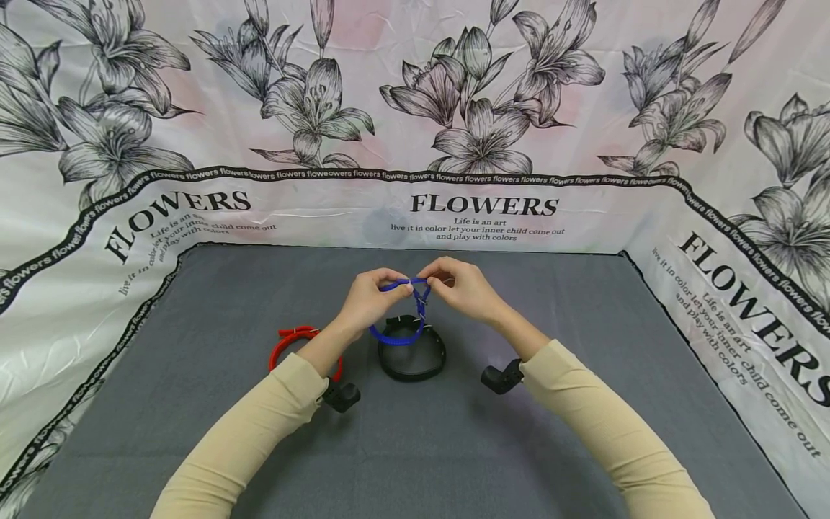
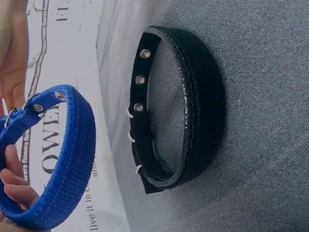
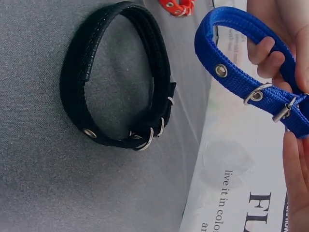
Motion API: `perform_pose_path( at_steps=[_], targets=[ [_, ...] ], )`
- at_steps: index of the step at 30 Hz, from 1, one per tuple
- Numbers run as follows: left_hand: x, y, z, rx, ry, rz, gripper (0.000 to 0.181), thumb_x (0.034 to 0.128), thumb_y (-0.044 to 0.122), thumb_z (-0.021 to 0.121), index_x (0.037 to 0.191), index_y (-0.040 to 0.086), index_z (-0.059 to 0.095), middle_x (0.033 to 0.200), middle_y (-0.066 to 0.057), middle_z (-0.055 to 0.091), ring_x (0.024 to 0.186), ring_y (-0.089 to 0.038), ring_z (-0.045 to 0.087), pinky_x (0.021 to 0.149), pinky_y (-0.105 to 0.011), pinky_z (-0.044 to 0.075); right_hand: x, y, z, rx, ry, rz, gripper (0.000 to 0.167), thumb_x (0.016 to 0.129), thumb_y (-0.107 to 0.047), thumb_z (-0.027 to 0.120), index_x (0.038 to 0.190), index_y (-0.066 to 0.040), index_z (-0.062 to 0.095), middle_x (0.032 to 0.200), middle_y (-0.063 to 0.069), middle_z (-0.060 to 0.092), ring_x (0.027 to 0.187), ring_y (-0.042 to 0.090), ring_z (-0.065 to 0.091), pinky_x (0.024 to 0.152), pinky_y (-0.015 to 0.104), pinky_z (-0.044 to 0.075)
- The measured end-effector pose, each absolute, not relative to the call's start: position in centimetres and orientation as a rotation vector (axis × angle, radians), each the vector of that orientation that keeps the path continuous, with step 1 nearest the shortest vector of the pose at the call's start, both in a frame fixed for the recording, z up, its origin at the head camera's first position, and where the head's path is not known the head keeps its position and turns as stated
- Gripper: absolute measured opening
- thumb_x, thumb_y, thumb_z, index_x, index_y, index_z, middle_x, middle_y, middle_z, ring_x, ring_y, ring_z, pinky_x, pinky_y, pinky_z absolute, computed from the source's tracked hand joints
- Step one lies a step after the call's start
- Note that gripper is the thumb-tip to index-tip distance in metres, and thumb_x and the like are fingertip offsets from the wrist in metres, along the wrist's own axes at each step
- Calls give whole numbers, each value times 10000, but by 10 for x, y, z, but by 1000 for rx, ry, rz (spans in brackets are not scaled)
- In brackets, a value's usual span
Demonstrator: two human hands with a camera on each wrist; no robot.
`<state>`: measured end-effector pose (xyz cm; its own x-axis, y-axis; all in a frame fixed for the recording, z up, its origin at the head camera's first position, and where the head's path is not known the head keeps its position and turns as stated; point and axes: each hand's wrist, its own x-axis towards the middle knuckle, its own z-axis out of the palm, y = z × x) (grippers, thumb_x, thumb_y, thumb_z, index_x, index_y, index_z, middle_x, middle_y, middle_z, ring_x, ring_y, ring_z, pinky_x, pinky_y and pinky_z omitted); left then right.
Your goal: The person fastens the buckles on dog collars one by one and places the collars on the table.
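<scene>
A blue buckled pet collar (image 1: 403, 341) is held up above the table, looped, between both hands. My left hand (image 1: 364, 301) pinches it on the left between thumb and fingers. At the upper right of the loop, my right hand (image 1: 471, 291) pinches it too. The right wrist view shows its metal buckle (image 3: 285, 112), a D-ring and eyelets in the strap. Below the hands a black collar (image 1: 411, 376) stands on its edge on the table, buckled into a ring. A red collar (image 1: 275, 353) lies further left, partly hidden by the left forearm.
Grey cloth (image 1: 583, 303) covers the table. White fabric printed with flowers and lettering (image 1: 484, 205) rises along the back and both sides. Each wrist carries a small black camera, one by the left sleeve (image 1: 341, 396), another by the right (image 1: 502, 376).
</scene>
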<state>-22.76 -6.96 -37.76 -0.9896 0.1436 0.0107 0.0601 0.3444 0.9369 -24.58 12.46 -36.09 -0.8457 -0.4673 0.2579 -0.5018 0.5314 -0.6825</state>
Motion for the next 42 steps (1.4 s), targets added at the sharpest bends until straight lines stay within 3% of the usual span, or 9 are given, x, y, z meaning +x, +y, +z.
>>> perform_pose_path(
  at_steps=[12,22,30,37,42],
  targets=[
    [-227,-67,-378,167,2494,1768,211,854,297,663,1005,151,660,933,-10,701,939,-173,618,856,-394,455,-248,125,-363,764,-2717,1377,51,908,-132,575,947,-100,586,912,60,651,796,202,644,629,297,473],
    [-226,-64,-378,180,2506,1747,209,855,300,661,1004,153,657,938,-38,696,954,-191,605,867,-401,455,-246,124,-366,787,-2699,1345,39,893,-146,608,906,-113,625,893,24,605,796,129,605,694,290,512],
    [-225,-61,-380,158,2460,1790,234,843,317,672,1012,156,651,957,-21,664,906,-163,609,793,-346,493,-241,119,-369,807,-2677,1310,65,894,-137,601,935,-97,632,908,44,648,823,150,625,726,286,521],
    [-227,-59,-383,51,2345,1957,261,823,301,698,1010,130,637,937,-64,659,753,-165,580,670,-283,473,-241,119,-373,762,-2662,1364,117,898,-80,571,975,-114,652,991,37,660,881,160,655,746,289,528],
    [-228,-60,-385,5,2318,1980,252,819,291,704,999,130,635,922,-61,652,731,-153,579,662,-272,484,-241,122,-376,816,-2644,1395,157,914,-97,558,1021,-124,669,1043,32,658,919,148,641,782,292,522]
  ],
)
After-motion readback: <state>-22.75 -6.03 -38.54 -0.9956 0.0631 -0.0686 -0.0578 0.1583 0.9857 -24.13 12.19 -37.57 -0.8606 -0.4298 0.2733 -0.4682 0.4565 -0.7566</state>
